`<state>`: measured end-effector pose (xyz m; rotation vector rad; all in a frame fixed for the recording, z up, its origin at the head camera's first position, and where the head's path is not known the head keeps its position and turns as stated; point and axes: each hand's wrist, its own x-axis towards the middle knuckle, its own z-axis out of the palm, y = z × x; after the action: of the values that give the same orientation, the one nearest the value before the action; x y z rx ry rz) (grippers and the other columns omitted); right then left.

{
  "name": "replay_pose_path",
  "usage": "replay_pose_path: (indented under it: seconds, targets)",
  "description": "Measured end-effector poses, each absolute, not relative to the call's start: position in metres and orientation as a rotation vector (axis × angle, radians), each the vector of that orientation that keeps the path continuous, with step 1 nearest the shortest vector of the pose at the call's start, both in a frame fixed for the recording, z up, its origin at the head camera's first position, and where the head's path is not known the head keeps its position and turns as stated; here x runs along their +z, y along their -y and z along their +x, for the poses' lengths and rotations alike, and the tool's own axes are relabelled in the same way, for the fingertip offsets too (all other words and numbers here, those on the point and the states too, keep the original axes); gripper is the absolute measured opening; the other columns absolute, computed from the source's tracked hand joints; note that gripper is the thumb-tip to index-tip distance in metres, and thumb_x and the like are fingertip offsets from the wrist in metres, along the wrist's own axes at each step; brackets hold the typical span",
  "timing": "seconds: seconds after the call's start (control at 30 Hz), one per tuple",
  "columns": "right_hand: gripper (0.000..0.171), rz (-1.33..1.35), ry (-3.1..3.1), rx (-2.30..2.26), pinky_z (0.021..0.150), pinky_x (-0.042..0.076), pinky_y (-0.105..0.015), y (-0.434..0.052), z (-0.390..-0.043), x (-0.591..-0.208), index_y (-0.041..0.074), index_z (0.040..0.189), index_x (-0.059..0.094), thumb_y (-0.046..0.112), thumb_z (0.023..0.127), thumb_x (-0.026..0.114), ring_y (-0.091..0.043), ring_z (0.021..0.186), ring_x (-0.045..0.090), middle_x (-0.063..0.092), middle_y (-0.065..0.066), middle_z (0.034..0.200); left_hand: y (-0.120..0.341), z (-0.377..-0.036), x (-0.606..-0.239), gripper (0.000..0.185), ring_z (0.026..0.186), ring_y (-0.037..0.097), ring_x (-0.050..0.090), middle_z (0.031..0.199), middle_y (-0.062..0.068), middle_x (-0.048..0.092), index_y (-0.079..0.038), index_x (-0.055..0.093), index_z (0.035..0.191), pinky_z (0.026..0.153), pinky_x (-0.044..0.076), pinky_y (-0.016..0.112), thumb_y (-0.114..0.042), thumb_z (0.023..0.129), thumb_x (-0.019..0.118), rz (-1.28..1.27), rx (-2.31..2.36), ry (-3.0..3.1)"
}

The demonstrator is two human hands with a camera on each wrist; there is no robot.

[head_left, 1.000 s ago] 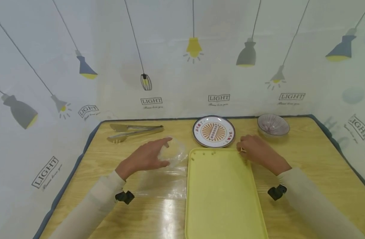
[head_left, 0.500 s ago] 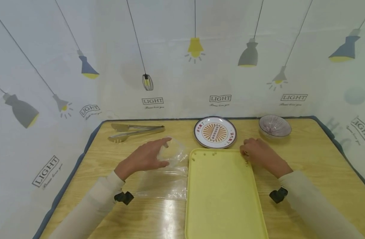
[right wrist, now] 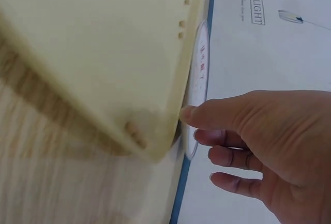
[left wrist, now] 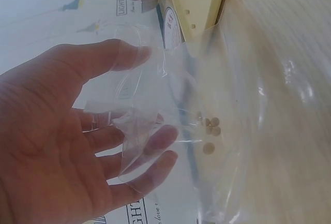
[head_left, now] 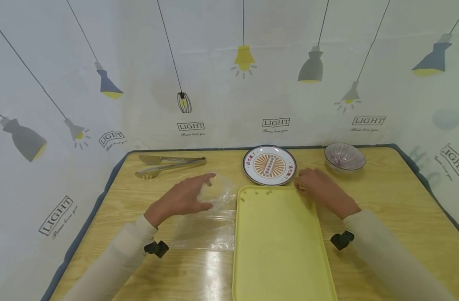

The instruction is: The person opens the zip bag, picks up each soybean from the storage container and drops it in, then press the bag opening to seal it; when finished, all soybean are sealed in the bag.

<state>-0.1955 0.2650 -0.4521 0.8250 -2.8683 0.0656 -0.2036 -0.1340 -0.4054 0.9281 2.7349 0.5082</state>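
Note:
My left hand [head_left: 189,195] is at the raised mouth of a clear plastic bag [head_left: 210,228] lying on the wooden table left of a yellow tray [head_left: 278,251]. In the left wrist view, the thumb and fingers of my left hand [left wrist: 77,141] hold the film of the bag [left wrist: 232,94] spread apart, and several small brown beans [left wrist: 211,127] lie inside. My right hand [head_left: 313,184] is at the tray's far right corner. Its thumb [right wrist: 194,114] touches the tray [right wrist: 103,38] there, and its fingers are loosely curled with nothing visible in them. A few small beans [head_left: 256,193] lie near the tray's far edge.
A patterned round plate [head_left: 269,165] stands just beyond the tray, close to my right hand. A purple-lined bowl [head_left: 344,157] is at the back right. Metal tongs [head_left: 169,164] lie at the back left. A lamp-printed curtain walls in the table on three sides.
My right hand has slid a little left along the tray's far corner, toward the plate. My left hand and the bag have stayed where they were.

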Motion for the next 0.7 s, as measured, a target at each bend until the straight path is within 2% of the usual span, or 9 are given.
replay_pose_path:
  seconds: [0.13,0.27,0.47,0.7]
  targets:
    - [0.009,0.846,2.862,0.077,0.071,0.051,-0.045,-0.250,-0.201,-0.444,0.013,0.080,0.073,0.009,0.083,0.081,-0.020,0.074,0.060,0.066,-0.001,0.080,0.134,-0.203,-0.406,0.084,0.115,0.027,0.063,0.138,0.010,0.061,-0.010,0.034,0.157,0.095,0.052,0.048,-0.034,0.089,0.077,0.918,0.510,-2.734]
    - [0.008,0.873,2.846,0.077,0.070,0.050,-0.041,-0.231,-0.206,-0.434,0.013,0.082,0.074,0.011,0.084,0.081,-0.018,0.073,0.058,0.063,0.000,0.079,0.135,-0.202,-0.404,0.084,0.112,0.025,0.063,0.138,0.010,0.062,-0.010,0.033,0.157,0.093,0.053,0.048,-0.034,0.089,0.077,0.914,0.497,-2.733]
    - [0.009,0.936,2.753,0.039,0.071,0.051,-0.039,-0.204,-0.211,-0.418,0.012,0.085,0.074,0.012,0.082,0.083,-0.019,0.078,0.062,0.066,-0.002,0.084,0.134,-0.201,-0.403,0.084,0.101,0.022,0.063,0.138,0.012,0.061,-0.009,0.033,0.157,0.090,0.053,0.047,-0.032,0.089,0.077,0.925,0.498,-2.721]
    - [0.006,1.013,2.686,-0.007,0.071,0.049,-0.036,-0.170,-0.212,-0.395,0.013,0.086,0.074,0.011,0.086,0.080,-0.019,0.081,0.061,0.067,-0.001,0.085,0.132,-0.201,-0.404,0.084,0.092,0.019,0.062,0.139,0.013,0.061,-0.010,0.033,0.158,0.086,0.052,0.045,-0.032,0.090,0.077,0.923,0.507,-2.702]
